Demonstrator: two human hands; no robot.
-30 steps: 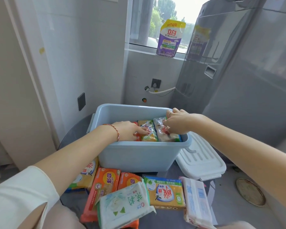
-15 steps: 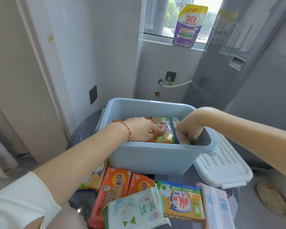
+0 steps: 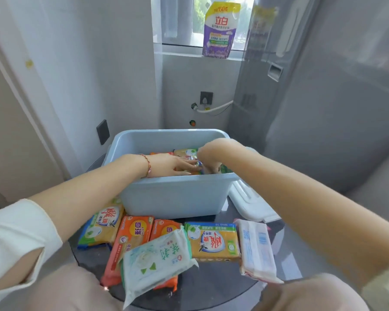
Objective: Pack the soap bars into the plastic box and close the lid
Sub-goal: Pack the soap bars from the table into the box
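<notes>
The light-blue plastic box (image 3: 173, 194) stands open on a round dark table. Several wrapped soap bars (image 3: 185, 152) lie packed inside it. My left hand (image 3: 173, 164) rests flat on them with fingers stretched out. My right hand (image 3: 209, 163) bends down into the box at the right; its fingertips are hidden among the bars behind the front wall. The white lid (image 3: 249, 203) lies to the right of the box. In front of the box lie loose soap bars: a yellow one (image 3: 101, 223), an orange one (image 3: 130, 239), a white-green one (image 3: 157, 257), another yellow one (image 3: 213, 241) and a white one (image 3: 256, 248).
A purple detergent pouch (image 3: 220, 30) stands on the window sill behind. A tall grey appliance (image 3: 323, 108) fills the right side. A white hose (image 3: 213, 108) and wall sockets are on the back wall. My knees are at the table's (image 3: 211, 286) near edge.
My right hand pushed the soap bar it held down into the box and now sits lower and nearer my left hand. The view has shifted a little to the left.
</notes>
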